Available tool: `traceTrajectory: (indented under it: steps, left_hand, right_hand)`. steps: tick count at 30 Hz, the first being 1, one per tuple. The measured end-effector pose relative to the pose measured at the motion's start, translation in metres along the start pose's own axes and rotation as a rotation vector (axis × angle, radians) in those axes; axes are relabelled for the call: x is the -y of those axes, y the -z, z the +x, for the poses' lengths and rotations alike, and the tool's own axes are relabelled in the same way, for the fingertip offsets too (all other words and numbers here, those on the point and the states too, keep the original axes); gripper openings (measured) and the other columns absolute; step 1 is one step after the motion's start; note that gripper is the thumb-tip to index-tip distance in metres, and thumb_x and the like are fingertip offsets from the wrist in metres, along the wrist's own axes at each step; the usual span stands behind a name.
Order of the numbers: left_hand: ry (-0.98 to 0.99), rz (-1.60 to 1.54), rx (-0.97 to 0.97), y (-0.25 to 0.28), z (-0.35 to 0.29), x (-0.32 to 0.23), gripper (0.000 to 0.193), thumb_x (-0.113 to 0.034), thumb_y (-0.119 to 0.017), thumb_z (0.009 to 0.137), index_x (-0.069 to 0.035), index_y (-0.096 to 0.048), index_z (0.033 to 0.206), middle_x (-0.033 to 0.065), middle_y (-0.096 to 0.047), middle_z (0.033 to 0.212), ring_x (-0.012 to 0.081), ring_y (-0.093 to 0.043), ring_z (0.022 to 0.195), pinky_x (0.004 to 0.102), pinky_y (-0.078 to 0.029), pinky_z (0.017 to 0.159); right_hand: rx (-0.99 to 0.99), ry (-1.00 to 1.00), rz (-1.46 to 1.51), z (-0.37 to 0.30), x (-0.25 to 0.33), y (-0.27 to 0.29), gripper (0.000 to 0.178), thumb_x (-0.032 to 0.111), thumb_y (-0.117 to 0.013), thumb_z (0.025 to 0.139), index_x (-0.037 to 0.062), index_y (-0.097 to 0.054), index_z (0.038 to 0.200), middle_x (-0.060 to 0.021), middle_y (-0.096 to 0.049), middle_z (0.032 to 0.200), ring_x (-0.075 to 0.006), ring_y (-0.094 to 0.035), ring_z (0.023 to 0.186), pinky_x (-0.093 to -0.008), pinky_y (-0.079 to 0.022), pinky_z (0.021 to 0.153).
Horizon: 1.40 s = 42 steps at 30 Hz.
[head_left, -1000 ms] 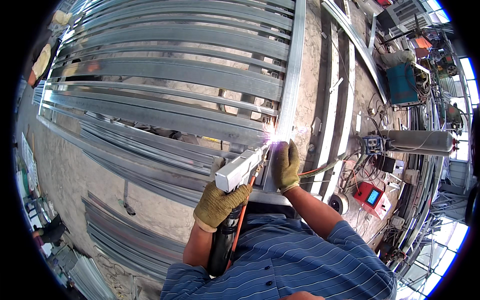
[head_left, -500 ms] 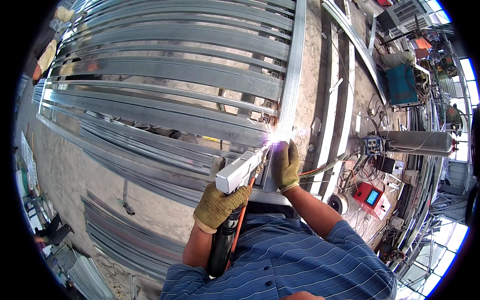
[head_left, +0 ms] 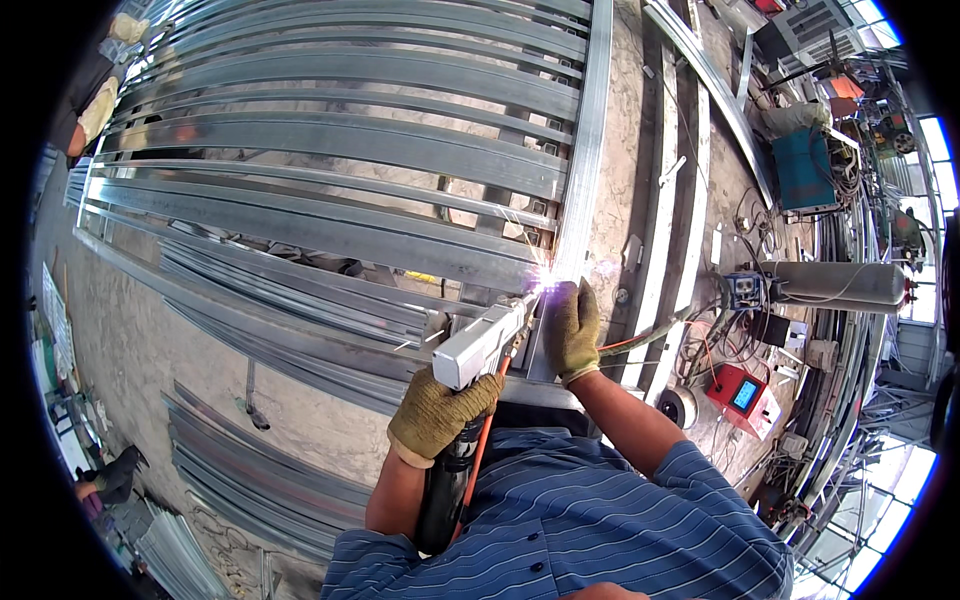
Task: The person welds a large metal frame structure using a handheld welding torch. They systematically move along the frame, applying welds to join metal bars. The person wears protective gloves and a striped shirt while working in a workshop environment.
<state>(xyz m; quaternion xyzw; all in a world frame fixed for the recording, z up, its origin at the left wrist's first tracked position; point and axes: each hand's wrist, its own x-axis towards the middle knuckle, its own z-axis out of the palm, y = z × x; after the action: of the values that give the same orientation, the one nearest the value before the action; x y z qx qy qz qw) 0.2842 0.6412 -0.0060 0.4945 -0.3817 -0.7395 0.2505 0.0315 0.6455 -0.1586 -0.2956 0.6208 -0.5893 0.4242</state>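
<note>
My left hand [head_left: 440, 412], in a yellow-brown work glove, is wrapped around the grip of a silver handheld welding gun [head_left: 475, 350]. The gun's nozzle meets a steel frame [head_left: 582, 170] near its closest corner, where a bright violet-white glow throws sparks. Right beside that glow, my gloved right hand [head_left: 573, 330] rests on the frame's right-hand rail and seems to grip it; its fingertips are partly lost against the metal. A black sleeve and an orange hose run from the gun back beside my left forearm.
Parallel slats fill the frame. Steel tubes [head_left: 270, 480] lie on the floor at left, and long rails [head_left: 665, 200] at right. Farther right stand a gas cylinder [head_left: 840, 285], a red box with a screen [head_left: 740, 395], a teal machine [head_left: 803, 170] and tangled cables. A person's gloved hand [head_left: 98, 110] shows at far left.
Sparks now fly upward from the weld point, and thin bright streaks show left of the gun. The gun has shifted very slightly; both hands stay nearly in place. A distant person's leg at lower left moved.
</note>
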Motion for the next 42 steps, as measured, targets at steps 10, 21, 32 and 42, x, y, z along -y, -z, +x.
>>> traceTrajectory:
  steps: [10,21,32,42]
  left_hand:
    - [-0.027,0.051,0.003,0.001,-0.002,0.0,0.044,-0.022,-0.085,0.103,0.004,-0.075,0.137,0.0094,-0.083,0.093,0.0139,-0.079,0.081,0.0314,-0.062,0.074]
    - [0.007,0.023,0.023,0.002,-0.004,0.003,0.046,-0.017,-0.087,0.1,0.003,-0.073,0.14,0.0074,-0.08,0.099,0.0132,-0.076,0.083,0.0301,-0.061,0.075]
    - [0.033,0.057,0.033,0.003,-0.006,0.002,0.048,-0.014,-0.088,0.1,0.003,-0.072,0.141,0.0069,-0.078,0.104,0.0122,-0.075,0.083,0.0288,-0.061,0.073]
    - [-0.001,0.056,-0.009,0.002,-0.012,0.005,0.042,-0.026,-0.085,0.102,0.003,-0.078,0.132,0.0098,-0.082,0.089,0.017,-0.08,0.081,0.0346,-0.061,0.072]
  right_hand:
    - [0.005,-0.027,-0.012,0.0,0.003,0.001,0.028,0.032,-0.06,0.122,0.0054,-0.066,0.129,0.0018,-0.067,0.108,-0.0067,-0.058,0.095,-0.0265,-0.052,0.083]
    - [-0.01,-0.043,0.05,-0.001,-0.002,0.002,0.02,0.027,-0.059,0.122,0.0086,-0.065,0.13,0.0022,-0.066,0.109,-0.0074,-0.06,0.096,-0.0271,-0.054,0.084]
    - [-0.004,-0.05,0.023,0.001,-0.006,0.005,0.022,0.028,-0.059,0.122,0.0081,-0.064,0.131,0.0021,-0.065,0.108,-0.0072,-0.059,0.095,-0.0271,-0.054,0.083]
    - [-0.037,-0.051,0.04,0.0,0.0,-0.001,0.023,0.029,-0.059,0.122,0.007,-0.065,0.127,0.0031,-0.063,0.103,-0.0068,-0.058,0.09,-0.0265,-0.051,0.079]
